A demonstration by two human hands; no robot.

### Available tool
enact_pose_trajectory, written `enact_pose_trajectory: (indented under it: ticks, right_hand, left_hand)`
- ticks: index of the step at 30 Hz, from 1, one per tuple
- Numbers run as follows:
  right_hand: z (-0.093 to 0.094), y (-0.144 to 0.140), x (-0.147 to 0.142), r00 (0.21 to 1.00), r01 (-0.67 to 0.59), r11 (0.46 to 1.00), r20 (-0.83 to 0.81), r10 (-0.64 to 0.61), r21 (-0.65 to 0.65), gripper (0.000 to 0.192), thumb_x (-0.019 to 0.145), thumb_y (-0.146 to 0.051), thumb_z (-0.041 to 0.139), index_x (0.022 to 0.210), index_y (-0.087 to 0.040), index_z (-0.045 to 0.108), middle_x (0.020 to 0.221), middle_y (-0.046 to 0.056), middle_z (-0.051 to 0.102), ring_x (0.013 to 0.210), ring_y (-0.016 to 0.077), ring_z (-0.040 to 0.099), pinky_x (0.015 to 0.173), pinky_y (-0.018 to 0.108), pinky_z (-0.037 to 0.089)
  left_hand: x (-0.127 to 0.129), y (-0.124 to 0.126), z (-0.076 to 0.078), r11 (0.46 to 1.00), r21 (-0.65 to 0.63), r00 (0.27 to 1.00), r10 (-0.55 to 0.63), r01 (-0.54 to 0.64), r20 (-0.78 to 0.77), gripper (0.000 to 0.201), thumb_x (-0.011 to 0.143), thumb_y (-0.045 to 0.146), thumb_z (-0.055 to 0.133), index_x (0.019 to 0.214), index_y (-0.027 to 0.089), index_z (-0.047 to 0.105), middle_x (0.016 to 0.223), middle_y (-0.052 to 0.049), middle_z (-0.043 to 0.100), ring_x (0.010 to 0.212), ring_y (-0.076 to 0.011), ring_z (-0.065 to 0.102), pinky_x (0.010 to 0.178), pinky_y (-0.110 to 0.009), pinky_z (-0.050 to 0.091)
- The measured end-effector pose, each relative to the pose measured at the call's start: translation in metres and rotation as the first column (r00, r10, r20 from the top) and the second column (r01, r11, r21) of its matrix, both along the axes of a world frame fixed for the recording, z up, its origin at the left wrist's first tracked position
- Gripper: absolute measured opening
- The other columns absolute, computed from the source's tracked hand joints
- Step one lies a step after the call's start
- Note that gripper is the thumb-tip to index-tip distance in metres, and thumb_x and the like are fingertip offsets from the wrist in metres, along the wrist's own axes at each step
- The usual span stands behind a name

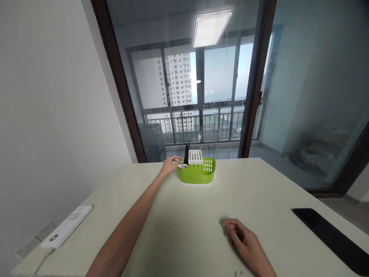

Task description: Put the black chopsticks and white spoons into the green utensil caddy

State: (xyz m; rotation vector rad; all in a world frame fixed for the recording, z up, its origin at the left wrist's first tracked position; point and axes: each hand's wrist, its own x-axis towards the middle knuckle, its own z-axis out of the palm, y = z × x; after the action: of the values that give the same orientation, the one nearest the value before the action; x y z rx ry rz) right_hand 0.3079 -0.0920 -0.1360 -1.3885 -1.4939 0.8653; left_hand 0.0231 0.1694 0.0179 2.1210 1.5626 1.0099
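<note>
A bright green cutlery basket (196, 177) with a white base stands toward the far side of the table. Black chopsticks (186, 154) rise upright from its left part, beside a white slotted insert (195, 157). My left hand (170, 165) reaches out to the basket's left end, its fingers closed at the rim. From under the fingers sticks out a white spoon (184, 166), its bowl in front of the chopsticks; its handle is mostly hidden. Close to me, my right hand (242, 238) rests on the table, fingers loosely curled, with nothing seen in them.
A white power strip (67, 227) with a cable lies along the left edge of the pale table (184, 223). A long black flat object (328, 236) lies at the right edge. Beyond the table is a dark-framed glass door (250, 115); a white wall (52, 107) borders the left.
</note>
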Motion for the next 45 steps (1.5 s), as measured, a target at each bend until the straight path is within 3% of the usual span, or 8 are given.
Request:
enact_pose_trajectory:
  ticks: [6,14,22,26,30,34,39,45]
  right_hand:
    - [0.001,-0.001,0.001,1.0,-0.008,1.0,0.016,0.008,0.011,0.046,0.094,-0.063,0.047,0.097,-0.022,0.066,0.074,0.001,0.06,0.067,0.0173,0.055,0.062,0.025,0.045]
    - [-0.002,-0.001,0.003,1.0,-0.022,1.0,0.006,0.022,0.013,0.044,0.095,-0.062,0.047,0.099,-0.023,0.065,0.073,0.0,0.059,0.064,0.0166,0.054,0.06,0.025,0.044]
    - [-0.011,0.001,0.005,1.0,-0.008,1.0,0.017,0.008,0.01,0.043,0.095,-0.061,0.048,0.099,-0.022,0.067,0.073,0.0,0.059,0.065,0.0157,0.053,0.061,0.024,0.045]
    - [-0.015,0.001,0.006,1.0,-0.005,1.0,0.017,0.004,0.026,0.042,0.095,-0.06,0.049,0.098,-0.022,0.068,0.072,-0.001,0.059,0.064,0.0154,0.053,0.06,0.024,0.045]
    - [-0.008,0.008,0.005,0.998,-0.038,0.998,0.042,0.036,0.047,0.04,0.095,-0.057,0.051,0.095,-0.022,0.069,0.071,-0.001,0.062,0.063,0.0158,0.056,0.058,0.025,0.046]
    - [0.004,0.035,0.001,0.979,-0.105,0.985,0.189,0.078,0.138,0.036,0.1,-0.048,0.043,0.098,-0.021,0.067,0.078,0.0,0.067,0.062,0.0151,0.062,0.059,0.025,0.052]
    - [0.013,0.091,-0.004,0.895,-0.012,0.933,0.42,-0.151,0.361,0.036,0.097,-0.03,0.039,0.128,-0.021,0.056,0.128,0.011,0.061,0.103,0.0203,0.068,0.079,0.031,0.059]
    - [0.01,0.149,-0.006,0.771,-0.003,0.877,0.559,-0.304,0.481,0.073,0.086,-0.011,0.041,0.157,-0.019,0.025,0.164,0.015,0.023,0.152,0.0316,0.024,0.108,0.047,0.048]
  left_hand:
    - [-0.015,0.005,-0.002,0.996,-0.051,0.998,0.069,-0.069,0.011,0.03,0.084,0.026,0.061,0.107,0.024,0.08,0.113,-0.006,0.078,0.108,-0.0267,0.07,0.1,-0.035,0.05]
    - [-0.023,0.006,-0.007,1.0,-0.001,0.993,0.004,-0.004,0.12,0.028,0.09,0.039,0.059,0.109,0.027,0.077,0.119,-0.004,0.076,0.113,-0.0257,0.069,0.101,-0.034,0.05]
    - [-0.045,0.013,-0.029,0.988,0.026,0.943,0.137,-0.152,0.303,0.041,0.094,0.048,0.051,0.119,0.017,0.061,0.122,-0.016,0.072,0.112,-0.023,0.069,0.1,-0.036,0.05]
    - [-0.079,-0.01,-0.044,0.992,-0.055,0.955,0.124,-0.114,0.269,0.044,0.088,0.053,0.055,0.113,0.018,0.062,0.112,-0.013,0.075,0.1,-0.0217,0.072,0.093,-0.034,0.052]
    - [-0.127,-0.047,-0.061,0.978,-0.209,0.986,0.022,0.014,0.167,0.045,0.075,0.058,0.063,0.095,0.018,0.068,0.085,-0.006,0.078,0.068,-0.0198,0.071,0.068,-0.031,0.054]
    - [-0.159,-0.078,-0.08,0.968,-0.249,0.992,0.061,-0.033,0.107,0.046,0.078,0.061,0.055,0.093,0.019,0.068,0.08,-0.004,0.076,0.058,-0.0172,0.065,0.059,-0.028,0.047]
    - [-0.16,-0.102,-0.1,0.984,-0.106,0.989,0.147,-0.144,0.021,0.041,0.087,0.054,0.047,0.102,0.022,0.067,0.077,-0.001,0.072,0.066,-0.0179,0.063,0.069,-0.028,0.046]
    - [-0.153,-0.113,-0.101,0.989,-0.087,0.993,0.115,-0.116,-0.018,0.04,0.091,0.052,0.045,0.102,0.022,0.068,0.077,-0.001,0.072,0.07,-0.0189,0.063,0.07,-0.028,0.045]
